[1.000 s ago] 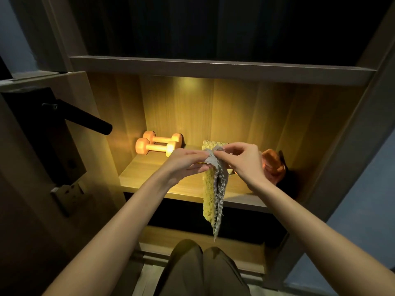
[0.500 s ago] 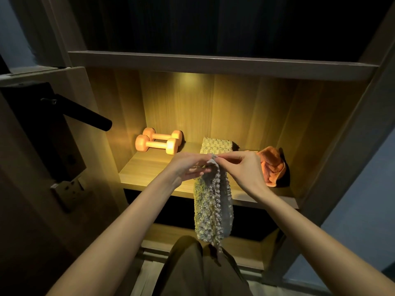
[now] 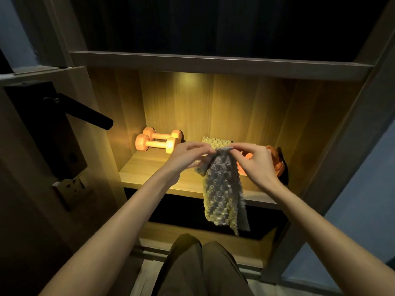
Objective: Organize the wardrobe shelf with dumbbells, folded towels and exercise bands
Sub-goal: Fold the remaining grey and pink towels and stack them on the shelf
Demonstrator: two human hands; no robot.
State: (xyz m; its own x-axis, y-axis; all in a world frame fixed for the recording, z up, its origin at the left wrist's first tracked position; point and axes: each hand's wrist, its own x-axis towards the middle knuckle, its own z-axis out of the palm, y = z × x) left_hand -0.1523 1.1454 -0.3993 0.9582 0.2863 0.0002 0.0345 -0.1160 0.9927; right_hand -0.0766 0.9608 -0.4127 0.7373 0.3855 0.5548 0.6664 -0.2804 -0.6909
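Two dumbbells [image 3: 158, 142] paired at left rear of shelf [image 3: 149, 174]: done. L hand [image 3: 188, 155] & R hand [image 3: 256, 163], fingers clamped on top edge of grey towel [image 3: 222, 189] hanging past shelf front, not yet folded. Folded towel [image 3: 215, 141] at shelf mid-back; orange bands [image 3: 275, 165] heaped at shelf right, prob. left to sort.

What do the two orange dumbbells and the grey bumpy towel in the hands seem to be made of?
The two orange dumbbells: probably a smooth vinyl or rubber coat, even colour with soft sheen. The grey bumpy towel: soft tufted fabric, perhaps chenille or microfibre; it hangs limp.
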